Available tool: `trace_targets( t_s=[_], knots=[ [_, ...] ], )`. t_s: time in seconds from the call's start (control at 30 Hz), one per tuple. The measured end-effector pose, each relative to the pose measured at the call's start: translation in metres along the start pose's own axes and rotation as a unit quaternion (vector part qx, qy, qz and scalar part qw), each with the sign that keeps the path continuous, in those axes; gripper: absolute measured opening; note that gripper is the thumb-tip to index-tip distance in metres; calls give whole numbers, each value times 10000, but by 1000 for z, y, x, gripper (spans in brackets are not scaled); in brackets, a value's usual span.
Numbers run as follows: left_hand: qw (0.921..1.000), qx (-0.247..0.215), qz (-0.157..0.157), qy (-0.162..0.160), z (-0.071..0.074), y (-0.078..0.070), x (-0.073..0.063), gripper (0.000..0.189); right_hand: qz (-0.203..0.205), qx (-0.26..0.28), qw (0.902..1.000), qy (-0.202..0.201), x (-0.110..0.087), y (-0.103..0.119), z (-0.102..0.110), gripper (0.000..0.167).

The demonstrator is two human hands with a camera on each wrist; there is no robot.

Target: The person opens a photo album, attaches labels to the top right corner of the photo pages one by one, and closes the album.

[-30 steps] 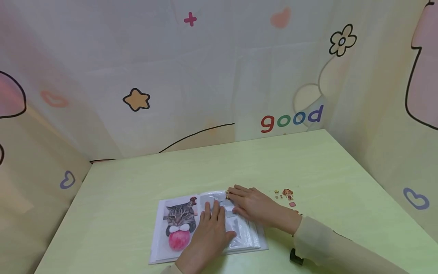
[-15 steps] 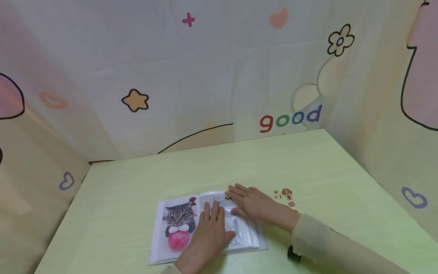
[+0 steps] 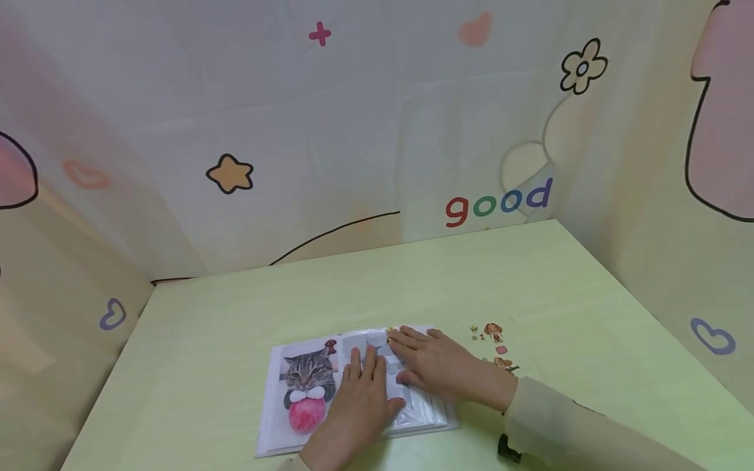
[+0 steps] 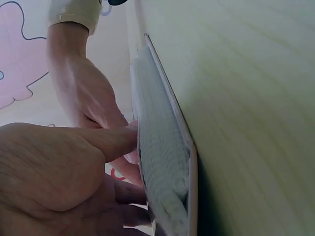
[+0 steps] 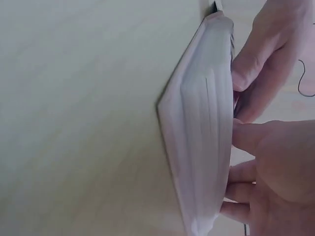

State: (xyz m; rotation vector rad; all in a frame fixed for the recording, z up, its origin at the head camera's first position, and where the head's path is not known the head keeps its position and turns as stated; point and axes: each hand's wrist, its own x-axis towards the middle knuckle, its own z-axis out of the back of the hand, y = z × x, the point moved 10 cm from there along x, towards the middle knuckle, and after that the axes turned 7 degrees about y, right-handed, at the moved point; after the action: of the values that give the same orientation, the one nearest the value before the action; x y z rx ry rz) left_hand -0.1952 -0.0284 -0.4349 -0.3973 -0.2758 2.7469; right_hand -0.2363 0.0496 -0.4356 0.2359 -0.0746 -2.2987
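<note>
An album with clear plastic sleeves point(image 3: 272, 405) lies spread on the table. Its left page shows a grey tabby cat picture point(image 3: 311, 376) with a pink ball. My left hand point(image 3: 359, 409) rests flat across the right page, fingers extended. Beside it, my right hand point(image 3: 438, 363) lies on that page's upper right part, fingers extended too. A tiny yellowish sticker point(image 3: 389, 331) shows by the right fingertips; the palm hides part of the page. Both wrist views show the album's thick stack of pages point(image 4: 160, 123) edge-on, with fingers touching its top.
Several small cartoon stickers point(image 3: 493, 332) lie on the pale green table point(image 3: 177, 366), right of the album. A small black object point(image 3: 508, 449) is beside the right sleeve. Printed fabric point(image 3: 318, 131) walls in the back and sides.
My right hand has slid slightly toward me along the page, uncovering the album's top edge. More of the stickers near the right wrist shows. My left hand stays put.
</note>
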Motion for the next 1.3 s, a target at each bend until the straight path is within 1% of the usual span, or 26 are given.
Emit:
trace_targets(
  t_s=[0.13, 0.3, 0.47, 0.57, 0.7, 0.83, 0.97, 1.07, 1.2, 1.3],
  knots=[
    [9996, 148, -21, 223, -1, 2, 0, 81, -146, 156, 9997, 80, 2, -7, 0, 64],
    [9990, 217, -98, 384, -2, 4, -1, 85, -114, 206, 9997, 101, 3, -8, 2, 64],
    [9989, 196, -161, 397, -3, 5, -2, 85, -96, 205, 9997, 65, 3, -7, 4, 63],
    [9988, 221, -181, 390, -3, 5, -3, 85, -66, 235, 9997, -43, 1, -5, 6, 63],
    [9987, 265, -223, 361, -3, 4, -3, 85, 106, 278, 9992, -273, -2, 4, 11, 61],
    [9988, 307, -243, 298, -1, 3, -3, 85, 219, 184, 9992, -262, -3, 10, 10, 59],
    [9990, 276, -203, 302, -1, 3, -3, 86, 12, 60, 9999, -149, -1, 2, 7, 60],
    [9990, 253, -191, 315, -1, 3, -4, 85, -140, 64, 9998, -95, 1, -6, 6, 61],
    [9989, 265, -187, 323, -1, 2, -5, 85, -195, 194, 9996, -40, 3, -10, 5, 61],
    [9989, 275, -194, 314, 0, 2, -5, 85, -269, 174, 9994, -89, 3, -10, 5, 62]
  ],
)
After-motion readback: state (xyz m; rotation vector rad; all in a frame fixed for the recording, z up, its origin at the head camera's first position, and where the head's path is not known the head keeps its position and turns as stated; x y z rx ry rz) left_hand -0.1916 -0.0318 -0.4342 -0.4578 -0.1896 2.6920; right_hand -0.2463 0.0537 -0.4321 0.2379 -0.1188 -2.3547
